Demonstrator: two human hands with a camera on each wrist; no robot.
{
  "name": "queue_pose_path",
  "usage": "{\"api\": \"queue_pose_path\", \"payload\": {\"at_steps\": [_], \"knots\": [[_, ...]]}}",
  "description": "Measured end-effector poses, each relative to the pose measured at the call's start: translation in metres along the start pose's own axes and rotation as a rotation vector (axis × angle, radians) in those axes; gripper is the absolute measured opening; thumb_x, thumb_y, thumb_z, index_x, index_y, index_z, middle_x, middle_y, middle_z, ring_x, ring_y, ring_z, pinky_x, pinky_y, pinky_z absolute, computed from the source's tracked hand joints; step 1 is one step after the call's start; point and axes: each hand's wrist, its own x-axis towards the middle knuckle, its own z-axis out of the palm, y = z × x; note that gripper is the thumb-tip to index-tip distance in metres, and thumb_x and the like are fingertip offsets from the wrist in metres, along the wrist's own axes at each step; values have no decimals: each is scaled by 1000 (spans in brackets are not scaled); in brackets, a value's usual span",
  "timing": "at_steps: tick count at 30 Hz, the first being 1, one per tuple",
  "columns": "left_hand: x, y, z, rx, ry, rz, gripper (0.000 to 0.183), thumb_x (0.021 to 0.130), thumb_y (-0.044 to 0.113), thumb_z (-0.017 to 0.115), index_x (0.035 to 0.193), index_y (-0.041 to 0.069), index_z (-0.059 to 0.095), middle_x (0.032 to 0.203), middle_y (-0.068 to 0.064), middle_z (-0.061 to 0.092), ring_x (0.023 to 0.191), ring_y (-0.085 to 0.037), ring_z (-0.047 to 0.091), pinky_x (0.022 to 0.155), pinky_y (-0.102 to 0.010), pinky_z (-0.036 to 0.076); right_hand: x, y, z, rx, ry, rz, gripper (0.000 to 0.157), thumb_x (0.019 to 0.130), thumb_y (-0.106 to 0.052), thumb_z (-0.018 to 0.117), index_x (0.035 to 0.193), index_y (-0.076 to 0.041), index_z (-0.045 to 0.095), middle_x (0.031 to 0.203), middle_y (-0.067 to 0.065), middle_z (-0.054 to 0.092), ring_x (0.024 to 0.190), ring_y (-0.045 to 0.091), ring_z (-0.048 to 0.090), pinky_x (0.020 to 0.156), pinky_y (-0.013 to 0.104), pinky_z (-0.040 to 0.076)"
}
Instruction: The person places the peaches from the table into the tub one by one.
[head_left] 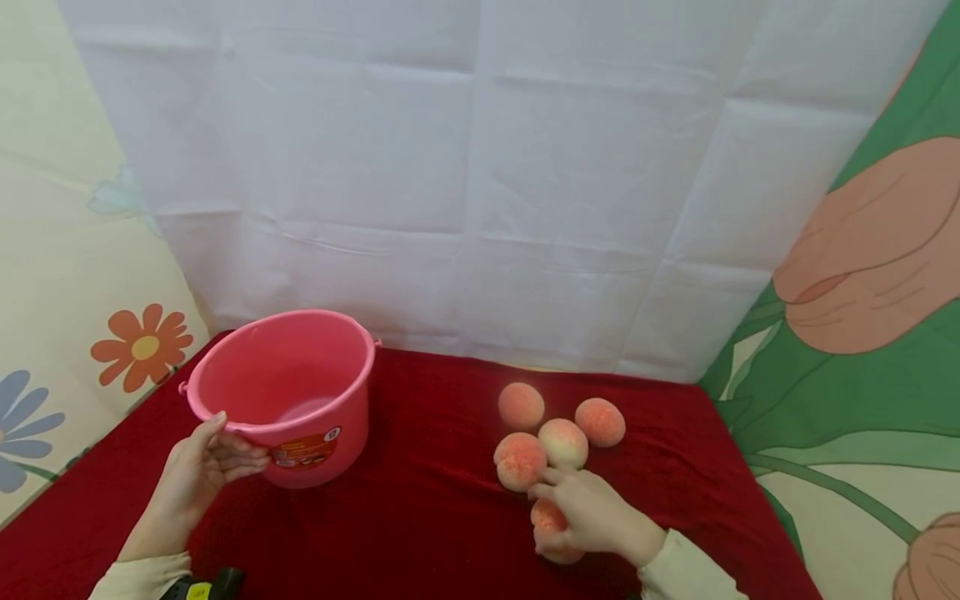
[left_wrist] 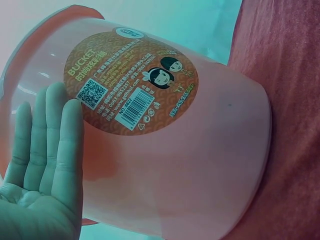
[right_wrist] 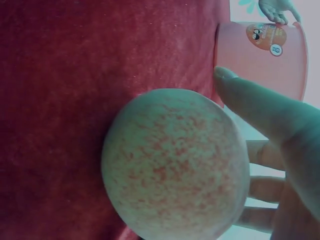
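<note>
A pink bucket (head_left: 352, 442) with an orange label (left_wrist: 135, 85) stands at the left on the red cloth. My left hand (head_left: 198, 471) holds its near rim, thumb over the edge and fingers (left_wrist: 42, 150) stretched along the outer wall. On the right, my right hand (head_left: 592, 508) is around the nearest peach (right_wrist: 175, 165), with the thumb (right_wrist: 260, 102) extended past one side and the other fingers behind it. Just beyond that hand lie a reddish peach (head_left: 521, 461) and a paler peach (head_left: 563, 443).
Two more peaches, one at the back left (head_left: 521, 406) and one at the back right (head_left: 600, 422), complete the cluster. Red cloth (head_left: 435, 492) covers the table. A white sheet (head_left: 420, 167) hangs behind, with flower-patterned cloths (head_left: 862, 400) at both sides.
</note>
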Motion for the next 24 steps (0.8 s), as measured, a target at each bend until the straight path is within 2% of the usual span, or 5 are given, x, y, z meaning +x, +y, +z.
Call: {"api": "queue_pose_path", "payload": {"at_steps": [3,8,15,24], "knots": [[0,0,0,-1,-1,-3,55,102,24,23,78,10,70,77,-5,70,73,-17,68,67,-32,55,-2,-1,2,15,-28,13,48,67,-48,73,98,-14,65,97,-7,55,79,9,50,55,21,42],[0,1,0,4,-1,-5,54,101,24,23,79,10,70,78,-5,70,73,-17,68,68,-32,55,-3,-2,6,35,-56,18,55,61,-50,77,100,-14,64,98,-7,54,81,9,48,58,21,45],[0,1,0,1,-2,-4,55,102,23,22,79,10,70,77,-5,70,73,-17,68,67,-32,55,-2,-3,10,118,-171,67,62,57,-46,82,108,-19,60,106,-5,51,77,9,45,53,22,42],[0,-2,-1,5,-16,20,54,102,23,23,80,9,70,78,-6,70,73,-18,68,67,-32,55,-1,-2,14,101,-182,53,59,54,-37,84,106,-20,60,103,-4,49,74,8,43,50,21,40]]}}
